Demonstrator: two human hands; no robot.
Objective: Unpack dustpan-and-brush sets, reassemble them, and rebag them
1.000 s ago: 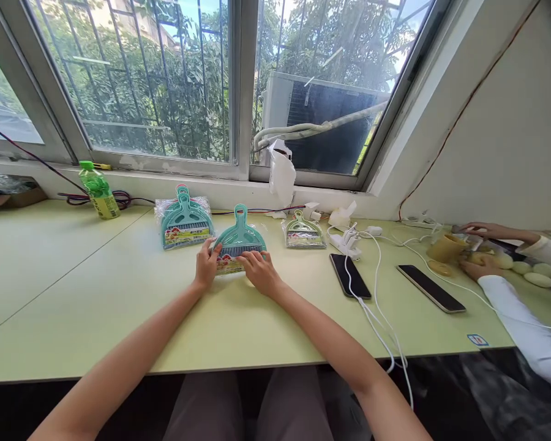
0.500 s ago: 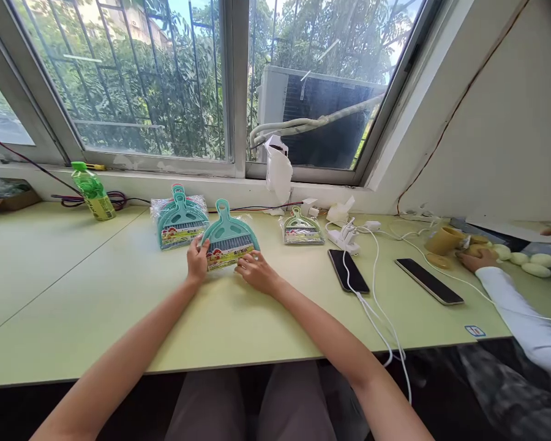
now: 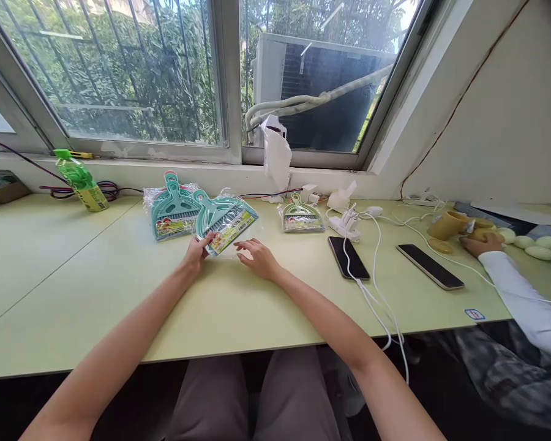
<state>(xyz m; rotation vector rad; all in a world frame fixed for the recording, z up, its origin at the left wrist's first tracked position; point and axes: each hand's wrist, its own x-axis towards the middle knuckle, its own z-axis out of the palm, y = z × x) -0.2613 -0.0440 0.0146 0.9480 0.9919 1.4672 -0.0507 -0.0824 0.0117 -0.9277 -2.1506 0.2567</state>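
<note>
The left hand point(image 3: 196, 254) was closed around the near left corner of a teal dustpan-and-brush set point(image 3: 224, 223) in clear wrapping, thumb over the top face and the other fingers seemingly beneath it. From that hand the set lay ahead and to the right: its long labelled edge ran slantwise, away and rightward from the grip, while its looped handle pointed away and slightly left. The right hand point(image 3: 258, 258) was empty, its fingers loosely spread and half curled, just nearer the body than that slanted edge; whether a fingertip brushed the wrapping could not be told. The left hand was thus the nearer one, being in contact, and the right faced the middle of the labelled edge. Beyond the left hand and to its left stood another teal set point(image 3: 172, 211), partly behind the held one in view; whether the two touched was unclear. Ahead of the right hand and to its right lay a small green set point(image 3: 302, 217), and farther right, well apart from the fingers, a dark phone point(image 3: 349, 257) on the pale green table point(image 3: 257, 318).
</note>
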